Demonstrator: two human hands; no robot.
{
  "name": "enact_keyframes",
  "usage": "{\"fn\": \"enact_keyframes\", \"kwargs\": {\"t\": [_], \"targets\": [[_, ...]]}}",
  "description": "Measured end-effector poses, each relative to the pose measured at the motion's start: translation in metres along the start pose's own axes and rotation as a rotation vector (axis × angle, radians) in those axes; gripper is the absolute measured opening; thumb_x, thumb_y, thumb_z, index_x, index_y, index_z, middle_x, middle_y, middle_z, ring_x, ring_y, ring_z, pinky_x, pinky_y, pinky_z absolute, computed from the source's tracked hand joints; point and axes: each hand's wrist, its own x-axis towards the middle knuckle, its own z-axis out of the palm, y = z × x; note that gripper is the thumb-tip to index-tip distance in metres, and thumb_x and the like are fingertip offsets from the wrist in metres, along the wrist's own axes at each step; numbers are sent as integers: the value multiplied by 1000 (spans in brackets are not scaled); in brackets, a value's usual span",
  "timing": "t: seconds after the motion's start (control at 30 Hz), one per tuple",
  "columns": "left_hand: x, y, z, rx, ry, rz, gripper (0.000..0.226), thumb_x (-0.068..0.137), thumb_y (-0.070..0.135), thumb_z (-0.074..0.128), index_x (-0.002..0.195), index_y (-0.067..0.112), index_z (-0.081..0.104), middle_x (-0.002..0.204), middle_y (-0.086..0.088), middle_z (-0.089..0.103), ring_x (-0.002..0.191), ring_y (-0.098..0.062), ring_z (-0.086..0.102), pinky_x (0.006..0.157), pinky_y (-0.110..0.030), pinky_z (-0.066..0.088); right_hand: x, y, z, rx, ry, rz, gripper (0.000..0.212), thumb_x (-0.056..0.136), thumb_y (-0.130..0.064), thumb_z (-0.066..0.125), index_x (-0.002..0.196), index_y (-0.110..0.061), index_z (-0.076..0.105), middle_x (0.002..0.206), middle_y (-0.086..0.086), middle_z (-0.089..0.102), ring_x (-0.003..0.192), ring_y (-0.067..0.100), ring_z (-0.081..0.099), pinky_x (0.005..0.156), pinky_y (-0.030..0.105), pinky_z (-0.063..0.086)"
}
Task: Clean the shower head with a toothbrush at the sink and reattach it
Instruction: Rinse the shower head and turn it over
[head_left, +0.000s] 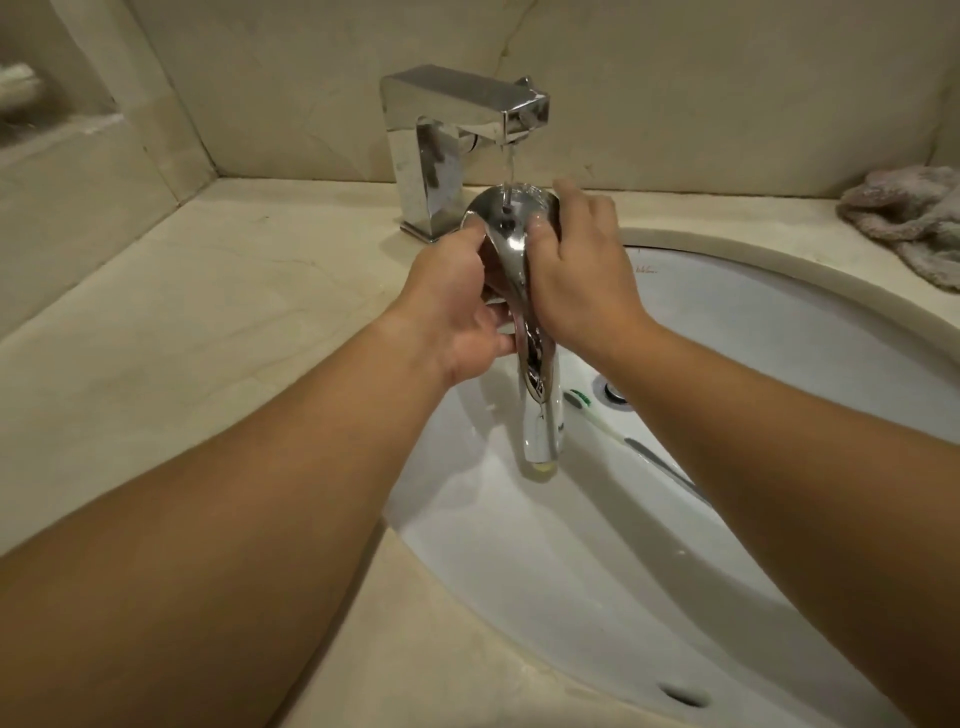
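My left hand (457, 306) grips the shower head (511, 234) from the left, thumb hooked over the rim of the round chrome back and fingers curled underneath, where I cannot see them. My right hand (576, 270) wraps the other side, thumb pressed on the shiny back and fingers folded over the far edge. Between the two hands the shower head sits at the centre of the frame, its back toward me and its handle hanging down over the sink (810, 332), the open end lowest.

A thin stream of water (508, 171) falls from the tap (457, 130) straight onto the top of the shower head. The tap is a square chrome block standing just behind my hands, at upper centre, on the bench (208, 322).

Below my right wrist the toothbrush (618, 436) lies in the white sink, green bristles pointing up-left, its handle running down-right until my right forearm hides it. Just beside the bristles, to the right, is the drain (615, 392). Near the bottom edge of the frame an overflow slot (684, 695) shows in the sink wall.

At the far right edge a crumpled pinkish cloth (909, 228) lies on the bench against the wall. In the upper left corner something pale and blurred sits in a recess; I cannot tell what it is.
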Motion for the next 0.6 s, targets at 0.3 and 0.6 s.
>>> {"fn": "enact_keyframes", "kwargs": {"t": [0.3,0.6], "targets": [[2,5,-3,-100,1,69,50,113,44,34,130,15,71,120,-5,78,112,-24,74,94,-44,60,-29,10,4,-486,-129,-454,65,99,-45,33,155,-17,16,163,8,9,151,24,2,122,41,5],[4,4,0,-84,-16,139,45,112,46,34,134,24,67,120,0,78,114,-23,74,97,-50,58,-2,-4,8,-366,-54,-366,66,95,-44,33,153,-12,25,161,11,18,150,25,7,122,43,11]]}}
